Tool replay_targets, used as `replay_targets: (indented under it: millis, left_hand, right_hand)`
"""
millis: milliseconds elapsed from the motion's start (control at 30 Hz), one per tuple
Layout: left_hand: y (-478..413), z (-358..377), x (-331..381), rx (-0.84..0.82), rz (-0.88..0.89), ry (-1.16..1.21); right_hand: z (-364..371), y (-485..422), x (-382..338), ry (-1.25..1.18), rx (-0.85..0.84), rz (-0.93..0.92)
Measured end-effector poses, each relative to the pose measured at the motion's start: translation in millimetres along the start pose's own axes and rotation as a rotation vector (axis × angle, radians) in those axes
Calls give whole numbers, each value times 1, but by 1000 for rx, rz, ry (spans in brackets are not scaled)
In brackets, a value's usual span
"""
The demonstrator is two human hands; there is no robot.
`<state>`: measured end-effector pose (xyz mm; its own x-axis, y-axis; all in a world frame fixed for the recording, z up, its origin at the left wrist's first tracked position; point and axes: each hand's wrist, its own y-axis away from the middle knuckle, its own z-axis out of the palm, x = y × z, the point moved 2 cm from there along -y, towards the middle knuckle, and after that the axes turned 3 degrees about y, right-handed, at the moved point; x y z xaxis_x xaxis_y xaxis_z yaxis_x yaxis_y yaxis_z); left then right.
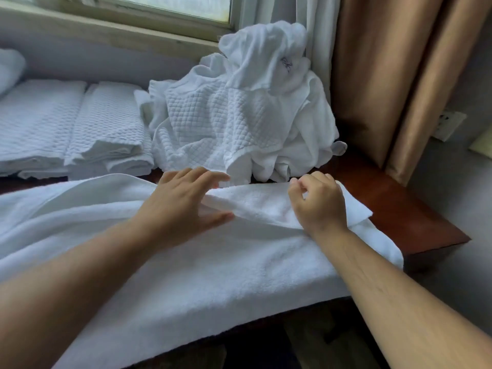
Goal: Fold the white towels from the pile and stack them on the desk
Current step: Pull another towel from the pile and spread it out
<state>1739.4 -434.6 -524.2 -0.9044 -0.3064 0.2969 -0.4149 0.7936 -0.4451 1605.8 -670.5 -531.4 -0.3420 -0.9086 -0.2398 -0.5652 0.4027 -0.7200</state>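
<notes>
Towel [213, 275] covers wooden desk [415, 219] below window [170, 6], beside curtain [394, 75].

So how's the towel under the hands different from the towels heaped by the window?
The towel under the hands lies spread flat across the desk; the heap by the window is crumpled and piled high. The spread towel has a plain fluffy surface, while the heap's front towel shows a quilted waffle pattern. The left hand and right hand touch the spread one; the heap is untouched. Both are white.
</notes>
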Motion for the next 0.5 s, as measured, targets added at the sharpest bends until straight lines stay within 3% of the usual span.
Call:
replay_targets:
  millis: [100, 167, 267, 333, 400, 500]
  left_hand:
    - [23, -31, -31, 159, -194, 104]
    - [46, -54, -58, 255, -322, 79]
    - [84, -84, -94, 357, -497, -32]
    - [107, -93, -110, 410, -630, -116]
    - [125, -97, -121, 462, -746, -131]
    - [138, -104, -130, 445, -786, 31]
  right_hand:
    - [4, -4, -63, -256, -72, -119]
    - [16, -4, -105, -374, -237, -194]
    - [38, -5, -161, -370, -561, -241]
    - [52, -4, -189, -306, -683, -253]
    - [65, 6, -207, -245, -719, -248]
    - [81, 22, -213, -162, -609, -296]
